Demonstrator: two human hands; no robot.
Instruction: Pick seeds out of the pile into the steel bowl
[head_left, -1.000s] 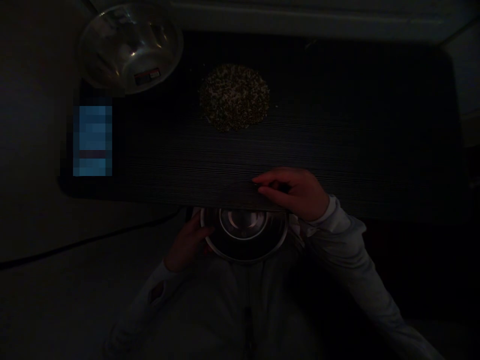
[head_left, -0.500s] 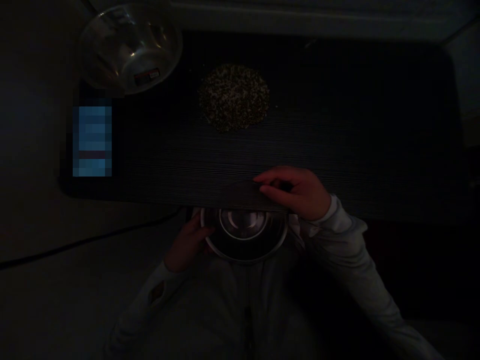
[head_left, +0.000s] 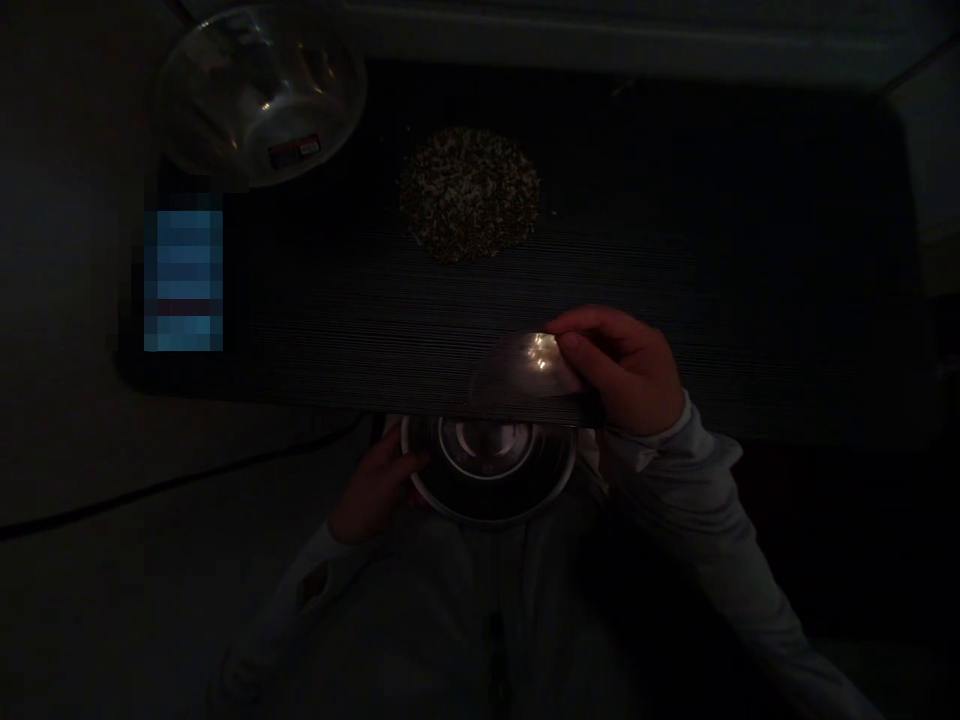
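Pinched between the thumb and fingers of my right hand (head_left: pixel 626 370) is a thin, clear scraper (head_left: pixel 517 370) with a rounded edge, catching a bright glint. It is over the front edge of the dark table, just above a metal bowl (head_left: pixel 487 500). My left hand (head_left: pixel 382 480) grips that bowl by its left rim, below the table edge; part of the bowl is hidden under the tabletop. A round heap of mixed grains or seeds (head_left: pixel 471 195) lies farther back on the table.
A large, shiny metal bowl (head_left: pixel 262 90) with a small dark-and-red labelled item in it stands at the back left. In front of it is a lit, blurred screen (head_left: pixel 184 280). A dark cable (head_left: pixel 187 480) runs along the left. The scene is very dim.
My right hand has moved slightly up and to the right, tilting the scraper so it now catches light. My left hand and the bowl have stayed still.
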